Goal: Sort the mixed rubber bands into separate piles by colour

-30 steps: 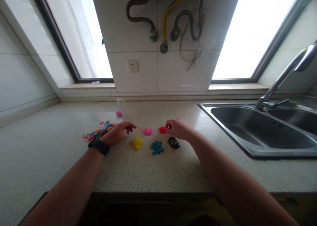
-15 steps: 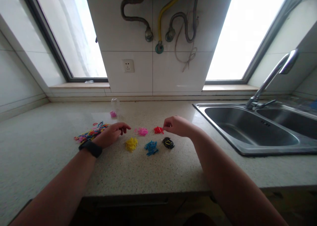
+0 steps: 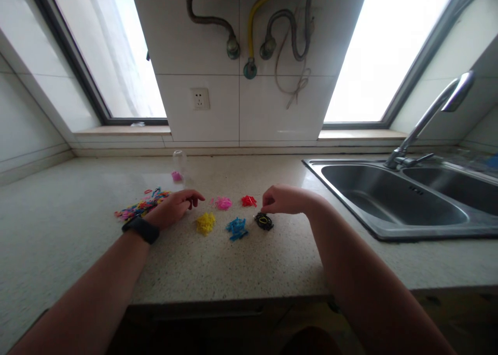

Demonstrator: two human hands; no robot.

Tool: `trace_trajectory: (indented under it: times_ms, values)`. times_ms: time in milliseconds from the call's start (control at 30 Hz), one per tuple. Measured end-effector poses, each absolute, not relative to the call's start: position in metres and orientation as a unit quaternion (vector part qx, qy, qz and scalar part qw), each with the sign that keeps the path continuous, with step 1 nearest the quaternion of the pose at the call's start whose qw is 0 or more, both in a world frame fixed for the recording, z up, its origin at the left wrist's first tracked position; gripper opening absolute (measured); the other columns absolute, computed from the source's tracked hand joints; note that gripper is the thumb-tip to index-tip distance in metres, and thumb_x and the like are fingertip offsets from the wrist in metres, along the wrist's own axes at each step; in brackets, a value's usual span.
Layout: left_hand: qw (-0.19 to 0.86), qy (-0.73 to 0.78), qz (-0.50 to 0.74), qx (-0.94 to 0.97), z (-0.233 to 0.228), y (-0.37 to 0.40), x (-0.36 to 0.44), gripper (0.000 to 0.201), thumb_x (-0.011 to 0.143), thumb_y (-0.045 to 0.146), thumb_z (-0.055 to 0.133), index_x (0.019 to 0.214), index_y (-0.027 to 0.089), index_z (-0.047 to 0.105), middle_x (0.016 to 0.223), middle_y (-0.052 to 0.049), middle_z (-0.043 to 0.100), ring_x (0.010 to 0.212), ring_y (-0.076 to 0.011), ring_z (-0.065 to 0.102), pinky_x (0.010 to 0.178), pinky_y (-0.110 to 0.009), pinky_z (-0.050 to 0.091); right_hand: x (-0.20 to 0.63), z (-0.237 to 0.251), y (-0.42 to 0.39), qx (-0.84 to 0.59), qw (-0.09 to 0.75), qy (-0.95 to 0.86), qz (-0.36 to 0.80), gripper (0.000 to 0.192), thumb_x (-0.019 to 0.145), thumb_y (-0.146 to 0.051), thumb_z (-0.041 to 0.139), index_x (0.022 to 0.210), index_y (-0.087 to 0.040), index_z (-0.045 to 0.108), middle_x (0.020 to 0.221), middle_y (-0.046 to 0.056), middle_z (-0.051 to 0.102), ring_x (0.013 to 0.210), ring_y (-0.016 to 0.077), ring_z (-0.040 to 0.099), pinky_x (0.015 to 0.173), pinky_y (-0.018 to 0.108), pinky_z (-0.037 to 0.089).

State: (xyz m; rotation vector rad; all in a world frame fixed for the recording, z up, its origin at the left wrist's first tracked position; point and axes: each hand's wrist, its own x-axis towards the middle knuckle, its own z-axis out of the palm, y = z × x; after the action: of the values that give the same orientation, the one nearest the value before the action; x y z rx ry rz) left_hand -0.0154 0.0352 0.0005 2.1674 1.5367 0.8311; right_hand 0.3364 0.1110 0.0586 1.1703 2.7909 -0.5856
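Small rubber bands lie on the counter, sorted by colour: a pink pile (image 3: 223, 203), a red pile (image 3: 249, 201), a yellow pile (image 3: 205, 223), a blue pile (image 3: 237, 229) and a black pile (image 3: 264, 221) with a yellow band on top. My right hand (image 3: 280, 199) is closed in a pinch just above the black pile; whatever its fingertips hold is hidden. Beside a mixed-colour heap of bands (image 3: 140, 207) rests my left hand (image 3: 181, 204), index finger stretched out and the others loosely curled, with nothing visible in it.
A clear plastic jar (image 3: 179, 160) stands at the back left with a pink lump (image 3: 176, 176) beside it. To the right, a steel double sink (image 3: 389, 196) with a faucet (image 3: 422, 121) is set into the counter (image 3: 233, 277). A socket (image 3: 200, 99) is on the wall.
My right hand has moved from the red pile to the right, toward the black pile. My left hand stays put. The view has tilted slightly.
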Motion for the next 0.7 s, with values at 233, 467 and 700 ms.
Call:
trace_trajectory:
  times_ms: [233,467,700]
  values:
    - [0.176,0.543,0.288,0.769,0.0019,0.0350,-0.0146,0.043,0.075,0.010,0.037,0.103,0.017,0.068,0.081,-0.002,0.063,0.074,-0.0138,0.058,0.070,-0.026,0.048,0.3342,0.0587,0.1085,0.367,0.082,0.899,-0.226,0.029,0.077,-0.043,0.067,0.083,-0.016,0.075,0.071,0.004,0.071,0.059,0.0126,0.057,0.053,0.025,0.037]
    - [0.176,0.547,0.287,0.766,0.0010,0.0350,-0.0154,0.041,0.076,0.011,0.037,0.102,0.017,0.068,0.081,-0.002,0.063,0.074,-0.0144,0.058,0.070,-0.027,0.048,0.3330,0.0580,0.1048,0.361,0.071,0.904,-0.219,0.017,0.075,-0.030,0.066,0.078,-0.017,0.076,0.067,0.002,0.069,0.056,0.0118,0.055,0.052,0.024,0.035]
    - [0.168,0.553,0.285,0.765,0.0050,0.0324,-0.0130,0.041,0.076,0.012,0.036,0.102,0.017,0.068,0.080,-0.002,0.063,0.074,-0.0147,0.058,0.071,-0.027,0.047,0.3318,0.0535,0.1061,0.350,0.058,0.913,-0.201,0.016,0.075,-0.030,0.066,0.078,-0.017,0.075,0.066,0.002,0.069,0.055,0.0109,0.052,0.052,0.025,0.033]
